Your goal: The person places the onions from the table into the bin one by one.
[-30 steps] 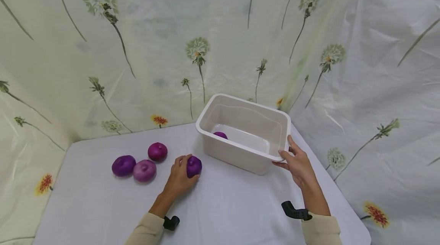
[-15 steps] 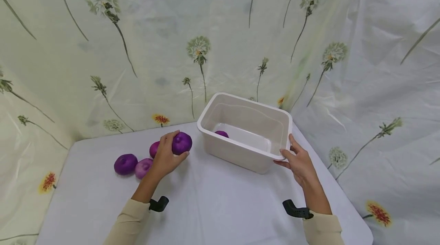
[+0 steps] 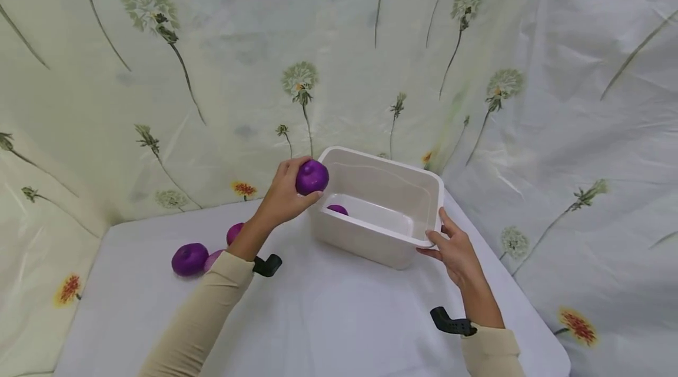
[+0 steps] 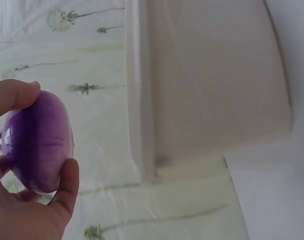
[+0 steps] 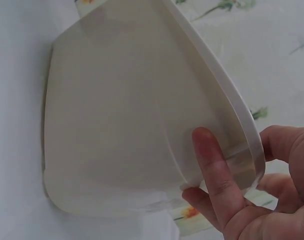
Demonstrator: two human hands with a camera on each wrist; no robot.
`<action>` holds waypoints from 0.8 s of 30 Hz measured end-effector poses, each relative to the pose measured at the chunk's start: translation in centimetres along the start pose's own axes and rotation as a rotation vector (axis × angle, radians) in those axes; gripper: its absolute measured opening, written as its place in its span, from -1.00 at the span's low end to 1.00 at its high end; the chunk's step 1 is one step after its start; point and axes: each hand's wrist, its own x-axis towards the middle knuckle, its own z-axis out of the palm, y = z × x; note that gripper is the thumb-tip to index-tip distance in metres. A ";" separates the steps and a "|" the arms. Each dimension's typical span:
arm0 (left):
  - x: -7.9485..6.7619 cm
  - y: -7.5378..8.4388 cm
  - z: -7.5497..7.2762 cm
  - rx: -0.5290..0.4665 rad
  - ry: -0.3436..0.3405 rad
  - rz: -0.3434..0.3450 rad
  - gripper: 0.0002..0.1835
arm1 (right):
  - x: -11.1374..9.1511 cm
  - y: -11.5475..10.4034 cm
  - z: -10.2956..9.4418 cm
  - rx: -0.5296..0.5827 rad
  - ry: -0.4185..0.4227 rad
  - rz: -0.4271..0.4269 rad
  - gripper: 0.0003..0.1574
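My left hand (image 3: 283, 196) holds a glossy purple onion (image 3: 312, 177) between thumb and fingers, raised at the left end of a white plastic bin (image 3: 360, 240). In the left wrist view the onion (image 4: 39, 145) has a paler side, and it is apart from the bin wall (image 4: 207, 80). My right hand (image 3: 454, 250) grips the bin's near right corner by the rim. Fingers and thumb lie on both sides of that rim (image 5: 237, 102) in the right wrist view. One purple onion (image 3: 337, 209) lies inside the bin, partly hidden by its front wall.
Left on the white table (image 3: 339, 318) sit a dark purple onion (image 3: 189, 259), a lighter one (image 3: 213, 260) and a magenta one (image 3: 233, 232), the last two partly covered by my left arm. A flower-patterned sheet (image 3: 238, 71) hangs behind and to the right.
My left hand has lifted the onion off the table, first up and left, then right to the bin's left rim. The right hand keeps its grip on the bin.
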 end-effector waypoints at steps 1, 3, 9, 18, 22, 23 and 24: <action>0.5 0.4 0.4 -0.006 -0.009 0.005 -0.14 | 0.1 0.1 0.1 0.000 -0.001 0.002 -0.04; 1.4 1.3 1.0 -0.005 -0.026 0.016 -0.14 | 0.1 0.2 0.4 -0.001 0.000 0.006 -0.04; 2.4 2.9 3.1 -0.013 -0.072 0.041 -0.15 | 0.1 0.7 0.9 -0.007 0.010 0.024 -0.05; 2.5 2.8 4.3 0.064 -0.136 0.118 -0.02 | 0.1 0.6 0.9 -0.022 0.018 0.018 -0.04; 2.1 2.4 4.1 0.085 -0.143 0.096 -0.03 | 0.0 0.3 0.4 -0.037 0.023 0.018 -0.04; 2.0 2.3 4.0 0.086 -0.138 0.092 -0.03 | 0.0 0.1 0.2 -0.040 0.026 0.015 -0.04; 1.9 2.2 3.9 0.089 -0.136 0.084 -0.03 | 0.0 0.0 0.1 -0.040 0.030 0.012 -0.04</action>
